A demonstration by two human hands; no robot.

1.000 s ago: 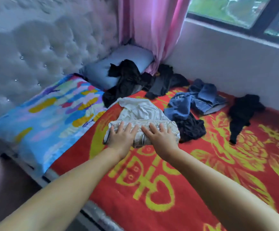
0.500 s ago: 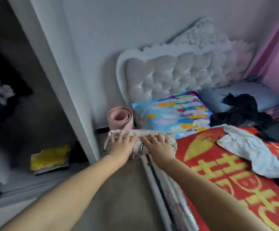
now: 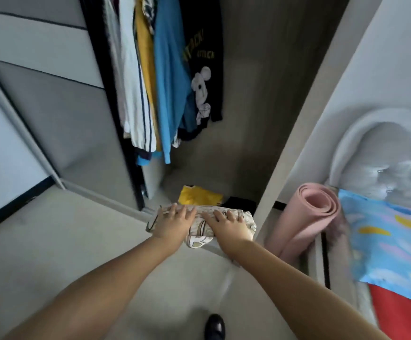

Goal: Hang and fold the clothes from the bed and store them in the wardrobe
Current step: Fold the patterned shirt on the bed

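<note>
The sliding wardrobe door [image 3: 59, 114] stands pushed aside at the left, baring hung shirts [image 3: 165, 77] on the rail. Below them a yellow folded garment [image 3: 199, 195] lies on the wardrobe floor [image 3: 224, 173], likely where folded pieces go. In front, the left hand [image 3: 172, 223] and right hand [image 3: 229, 225] carry the folded patterned garment [image 3: 199, 229], fingers spread flat on top to keep the fold; thumbs are hidden, presumably beneath. A rolled pink mat [image 3: 305, 217] leans by the bed at right

Wardrobe floor [image 3: 175, 185] open ahead; yellow item [image 3: 200, 196] on it, hanging clothes [image 3: 165, 77] left, side panel [image 3: 305, 119] right.
</note>
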